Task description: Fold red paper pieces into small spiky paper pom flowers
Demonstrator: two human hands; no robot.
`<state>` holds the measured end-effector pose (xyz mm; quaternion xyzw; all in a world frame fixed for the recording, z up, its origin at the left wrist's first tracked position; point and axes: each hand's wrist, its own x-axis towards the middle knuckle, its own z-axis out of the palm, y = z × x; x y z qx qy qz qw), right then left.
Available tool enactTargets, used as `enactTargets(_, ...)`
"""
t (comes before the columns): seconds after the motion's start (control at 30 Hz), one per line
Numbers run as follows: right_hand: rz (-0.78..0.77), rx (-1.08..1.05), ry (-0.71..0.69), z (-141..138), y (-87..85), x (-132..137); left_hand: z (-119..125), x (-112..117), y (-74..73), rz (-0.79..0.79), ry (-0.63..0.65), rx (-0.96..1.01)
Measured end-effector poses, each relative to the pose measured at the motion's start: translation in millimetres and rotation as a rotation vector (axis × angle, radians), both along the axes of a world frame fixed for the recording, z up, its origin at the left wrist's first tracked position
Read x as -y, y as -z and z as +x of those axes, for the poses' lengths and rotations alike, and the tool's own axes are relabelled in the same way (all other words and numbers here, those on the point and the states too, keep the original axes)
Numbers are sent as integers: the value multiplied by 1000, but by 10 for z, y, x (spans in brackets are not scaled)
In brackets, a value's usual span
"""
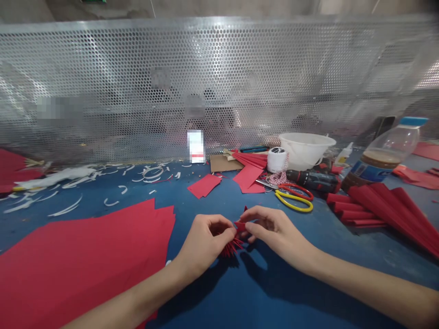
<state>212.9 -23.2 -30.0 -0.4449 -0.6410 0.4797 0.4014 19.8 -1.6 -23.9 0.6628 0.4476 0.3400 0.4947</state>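
Both of my hands meet over a blue tabletop (288,283). My left hand (202,242) and my right hand (274,228) pinch a small spiky bundle of folded red paper (231,244) between their fingertips. Part of the bundle is hidden by my fingers. To the left of my left hand lies a large stack of red paper sheets (78,260). Pleated red paper fans (384,210) lie to the right, beyond reach of my right fingertips.
Yellow-handled scissors (291,197), a cordless drill (312,180), a white bucket (306,150), a string spool (276,160) and a plastic bottle (384,155) stand at the back right. White paper scraps (68,192) lie at the left. A perforated metal screen (206,87) closes off the far edge.
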Motion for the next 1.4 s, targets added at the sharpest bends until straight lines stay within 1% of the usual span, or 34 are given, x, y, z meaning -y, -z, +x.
enactTargets(0.07, -45, -28, -42, 0, 13, -26, -8, -5, 0, 4, -5, 1)
enactTargets(0.13, -52, -41, -52, 2, 29, -41, -12, -8, 3, 7, -7, -3)
enactTargets(0.23, -4, -46, -5, 7, 64, -53, -12, -8, 8, 6, -11, -11)
enactTargets(0.33, 28, -37, 4, 8, 91, -63, -9, -4, 9, -2, -13, -21)
enactTargets(0.43, 27, -40, -11, 10, 74, -67, -9, -2, 11, -11, -8, -21)
enactTargets(0.6, 8, -77, -53, 26, -3, -57, -17, -15, 23, -29, -9, 8)
enactTargets(0.8, -14, -122, -42, 12, 57, -68, -25, -25, 12, -47, -42, 43)
enactTargets(0.87, 33, -84, -13, 11, 65, -69, -25, -25, 1, -50, -44, 44)
enactTargets(1.0, 218, 121, 116, 18, 28, -51, -21, -27, -2, -63, -57, 43)
enactTargets(1.07, 245, 186, 130, 15, 9, -35, -21, -30, 7, -61, -61, 49)
enactTargets(1.13, 205, 189, 88, 9, 5, -21, -23, -32, 17, -59, -50, 52)
enactTargets(1.23, 136, 131, 27, 3, 23, -23, -27, -31, 27, -63, -26, 48)
enactTargets(1.4, 99, 45, 42, 9, 74, -56, -29, -32, 25, -44, -50, 112)
